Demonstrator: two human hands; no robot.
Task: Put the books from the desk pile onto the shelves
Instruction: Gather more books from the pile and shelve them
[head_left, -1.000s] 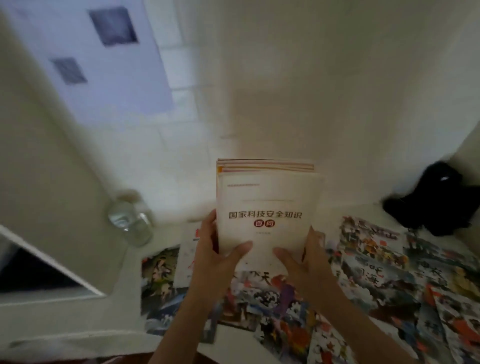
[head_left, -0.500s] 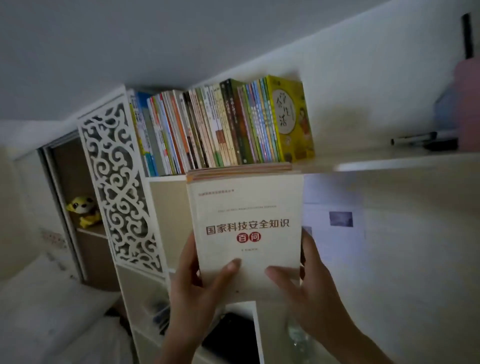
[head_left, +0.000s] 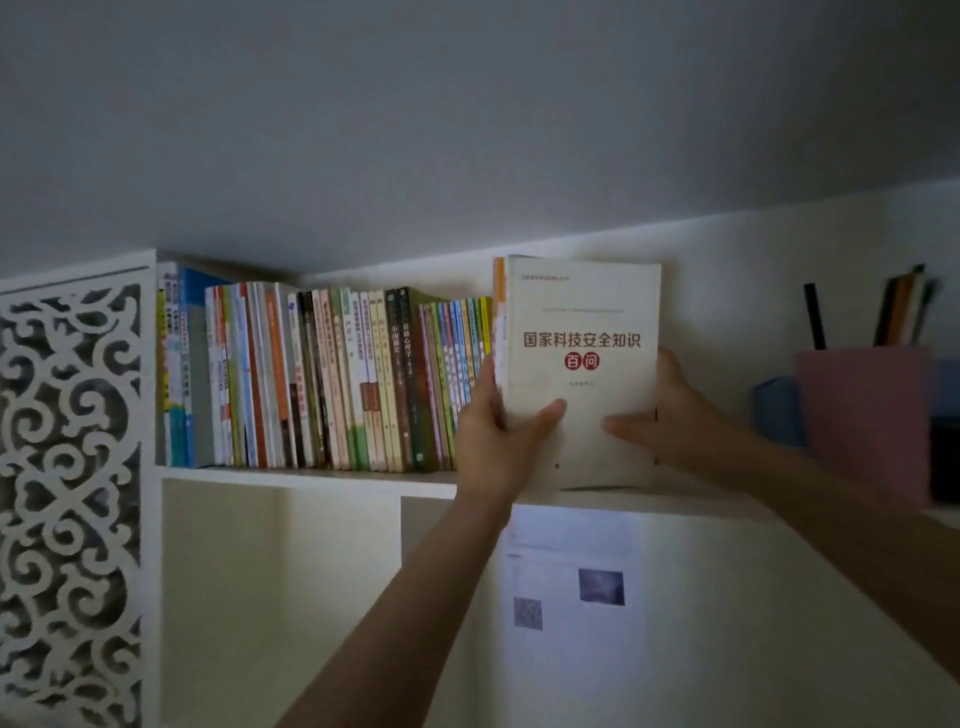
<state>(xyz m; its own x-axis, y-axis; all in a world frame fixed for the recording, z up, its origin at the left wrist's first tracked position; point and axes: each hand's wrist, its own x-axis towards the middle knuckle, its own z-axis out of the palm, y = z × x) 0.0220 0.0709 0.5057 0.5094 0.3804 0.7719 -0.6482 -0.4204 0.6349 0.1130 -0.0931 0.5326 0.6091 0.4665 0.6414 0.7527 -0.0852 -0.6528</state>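
Observation:
I hold a small stack of books (head_left: 582, 322) upright between both hands; its front cover is cream with red Chinese lettering. The stack's bottom edge rests on the white shelf board (head_left: 311, 477), right beside a long row of standing books (head_left: 322, 379). My left hand (head_left: 496, 436) grips the stack's lower left side, thumb across the cover. On the lower right side is my right hand (head_left: 675, 415), its thumb also on the cover. The desk pile is out of view.
A white fretwork panel (head_left: 67, 493) closes the shelf's left end. A pink pen holder (head_left: 862, 421) with pens and a blue box (head_left: 776, 410) stand on the shelf to the right. A printed sheet (head_left: 571, 582) hangs on the wall below.
My view rose from the desk to the shelf. Both hands lifted the book stack up and right, from below the shelf board to standing on it beside the row.

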